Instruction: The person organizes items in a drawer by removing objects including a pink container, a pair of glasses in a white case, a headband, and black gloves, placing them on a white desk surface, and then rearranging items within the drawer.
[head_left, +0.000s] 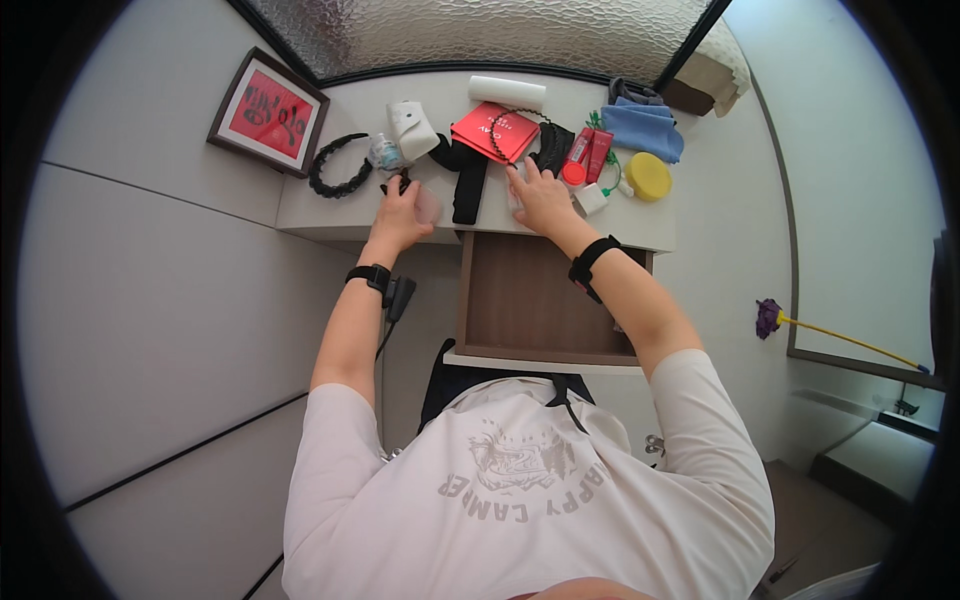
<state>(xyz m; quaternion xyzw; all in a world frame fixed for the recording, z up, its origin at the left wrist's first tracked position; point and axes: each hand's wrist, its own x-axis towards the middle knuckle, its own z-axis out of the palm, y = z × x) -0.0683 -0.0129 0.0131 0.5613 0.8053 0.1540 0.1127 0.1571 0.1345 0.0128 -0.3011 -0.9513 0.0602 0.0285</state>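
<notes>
My left hand (395, 218) is at the desk's front edge, its thumb and fingers curled around a pale pink translucent item (428, 205). A small dark item (395, 183) lies at its fingertips. Behind it are a small clear bottle with a blue label (386, 153) and a black braided headband (340, 166). My right hand (545, 200) reaches over the desk with fingers spread, partly covering a pale translucent item (514, 196); whether it grips this is unclear. Near its fingertips is a thin black wavy hairband (493, 133). Black straps (470, 187) lie between the hands.
An open drawer (547, 292) juts out below the desktop (352, 214). Red packets (484, 127), a white pouch (412, 130), a white roll (508, 91), red tubes (598, 156), a white charger (590, 199), a yellow round container (649, 177), blue cloth (641, 127) and framed picture (268, 112) stand around.
</notes>
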